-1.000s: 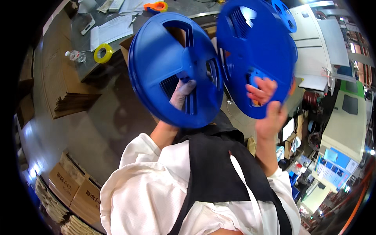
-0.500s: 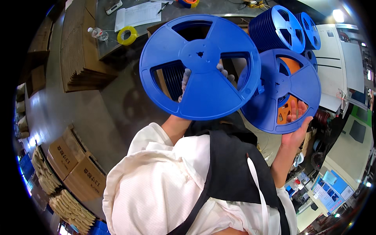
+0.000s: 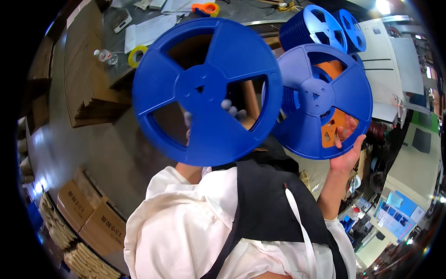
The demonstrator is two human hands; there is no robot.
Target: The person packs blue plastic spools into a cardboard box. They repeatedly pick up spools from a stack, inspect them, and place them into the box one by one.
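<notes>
Left hand [image 3: 227, 111] is up behind a big blue reel [image 3: 206, 90], fingertips showing through one of its cut-out windows, the reel's flat face turned to the camera. Right hand [image 3: 346, 146] grips a second blue reel [image 3: 318, 100] at its lower edge, thumb over an orange patch seen through a window. That second reel sits just right of the first, their rims overlapping. Behind them, a stack of blue reels [image 3: 320, 25] stands on the workbench [image 3: 241, 14], with a yellow tape roll [image 3: 136, 55] and papers [image 3: 148, 30] farther left. Cardboard boxes [image 3: 88, 216] wait on the floor, lower left.
</notes>
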